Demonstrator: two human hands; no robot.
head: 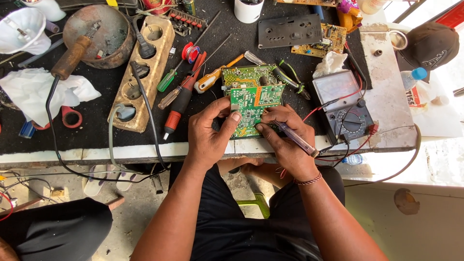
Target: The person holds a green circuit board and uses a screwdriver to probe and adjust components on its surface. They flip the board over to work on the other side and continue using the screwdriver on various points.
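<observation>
A green circuit board point(251, 104) stands tilted at the front edge of the black-topped workbench point(96, 130). My left hand point(210, 133) grips its left edge, thumb pressed on the board's face. My right hand point(285, 137) holds a slim probe point(295, 137) like a pen, its tip touching the board's lower right part. A second green board point(244, 75) lies just behind the one I hold.
An analogue multimeter point(340, 104) with red and black leads sits to the right. Several screwdrivers point(181, 96), a wooden socket strip point(142, 72), a soldering iron point(70, 58), a rusty bowl point(104, 31), white tissue point(36, 92) and a black cap point(427, 46) surround the work area.
</observation>
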